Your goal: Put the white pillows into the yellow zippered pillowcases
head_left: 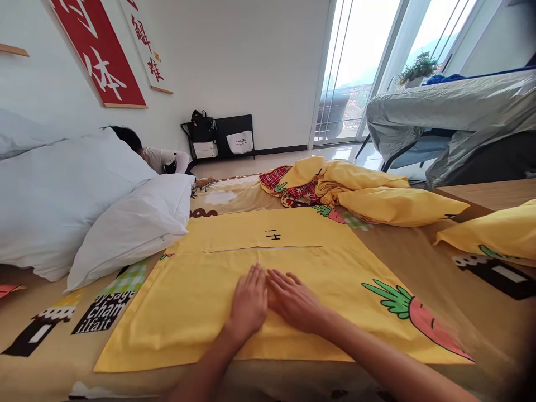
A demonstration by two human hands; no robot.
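A yellow pillowcase (188, 312) with printed carrots lies spread flat on the bed in front of me. Across its upper part runs a slit opening, with dark lettering just above it. My left hand (250, 301) rests flat on the cloth near the middle, fingers stretched out and pointing away from me. Close beside it, my right hand (295, 301) also lies flat on the fabric, its fingers slanting toward the left hand. Neither hand holds anything. Small wrinkles show in the cloth around them.
White pillows (125, 229) are piled at the left. Crumpled yellow bedding (360, 190) lies at the far right, with another yellow piece (498, 231) nearer. A person (163, 159) is low behind the pillows. Beyond stand a black rack (234, 125) with bags and a plastic-covered table (452, 103).
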